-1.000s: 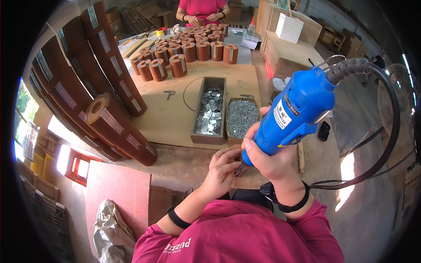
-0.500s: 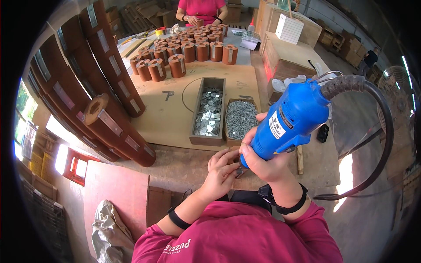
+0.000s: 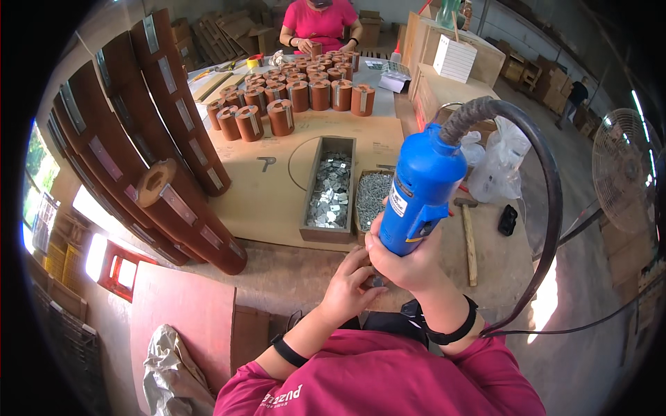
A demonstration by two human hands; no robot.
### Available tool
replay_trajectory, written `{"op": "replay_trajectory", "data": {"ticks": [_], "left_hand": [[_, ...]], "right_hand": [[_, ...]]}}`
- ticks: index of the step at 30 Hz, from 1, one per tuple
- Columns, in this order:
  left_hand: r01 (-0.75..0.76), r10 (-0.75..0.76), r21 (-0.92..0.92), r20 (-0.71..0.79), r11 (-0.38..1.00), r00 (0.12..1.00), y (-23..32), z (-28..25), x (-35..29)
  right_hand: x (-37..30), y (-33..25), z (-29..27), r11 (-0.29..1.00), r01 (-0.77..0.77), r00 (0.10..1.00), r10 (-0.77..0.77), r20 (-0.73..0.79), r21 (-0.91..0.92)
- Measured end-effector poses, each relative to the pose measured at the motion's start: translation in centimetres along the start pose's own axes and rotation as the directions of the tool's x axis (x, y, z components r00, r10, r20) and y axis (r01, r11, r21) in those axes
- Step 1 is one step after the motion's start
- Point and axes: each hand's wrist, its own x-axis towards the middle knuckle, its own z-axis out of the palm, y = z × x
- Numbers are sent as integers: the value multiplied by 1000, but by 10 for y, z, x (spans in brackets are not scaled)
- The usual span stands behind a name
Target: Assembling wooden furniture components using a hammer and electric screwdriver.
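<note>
My right hand (image 3: 409, 265) is wrapped round a blue corded power screwdriver (image 3: 424, 187), held nearly upright with its lower end down by the table edge. Next to it, my left hand (image 3: 348, 290) is closed, its fingers curled around a small dark piece under the tool's tip. The hands hide most of that piece, so its kind is unclear. Just beyond my hands stands a long wooden box (image 3: 329, 232) of small flat metal plates (image 3: 329, 201). Beside this box, a second container holds many screws (image 3: 373, 197), partly covered by the tool.
Stacked brown cylinders (image 3: 184, 215) with metal strips lean at left. Several short brown cylinders (image 3: 281, 118) stand farther back, before a person in pink (image 3: 319, 24). A hammer (image 3: 470, 243), a black object (image 3: 508, 220) and a plastic bag (image 3: 501, 163) lie right. The tool's cable (image 3: 555, 208) loops at right.
The screwdriver has swung from a rightward lean to nearly upright, uncovering the hammer and plastic bag. My left hand has shifted slightly lower. The person opposite has a hand on a short cylinder in both frames.
</note>
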Motion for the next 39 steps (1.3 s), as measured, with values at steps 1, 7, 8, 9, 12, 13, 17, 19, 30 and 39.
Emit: {"op": "replay_trajectory", "data": {"ticks": [1,7,8,9,12,13,17,19,30,39], "left_hand": [[0,0,0,3,1000,1000,0,0,0],[-1,1,-12,-22,1000,1000,1,1,2],[-22,22,11,-24,1000,999,0,2,3],[-42,43,34,-25,999,999,0,2,3],[-32,33,7,-28,999,999,-2,2,4],[-29,29,6,-27,1000,999,-2,2,4],[-28,28,1,-36,1000,999,-4,3,2],[-27,27,9,-38,1000,999,-5,4,2],[-27,28,39,-38,999,999,-6,4,0],[-64,64,98,3,993,998,-5,-2,2]], "right_hand": [[-1,2,-1,1000,-9,1000,10,-10,15],[-1,10,-3,996,-41,999,44,-29,84],[-1,10,-3,996,-33,998,38,-54,85],[-1,11,-4,996,-25,996,32,-79,86],[0,8,-4,991,-61,995,70,-72,118],[-1,7,-3,989,-74,993,85,-79,128],[0,5,-4,984,-62,994,76,-80,165],[-1,6,-7,982,-104,991,115,-62,157],[-3,9,-14,983,-87,992,101,-81,161],[-16,17,-59,889,-5,865,233,-444,458]]}}
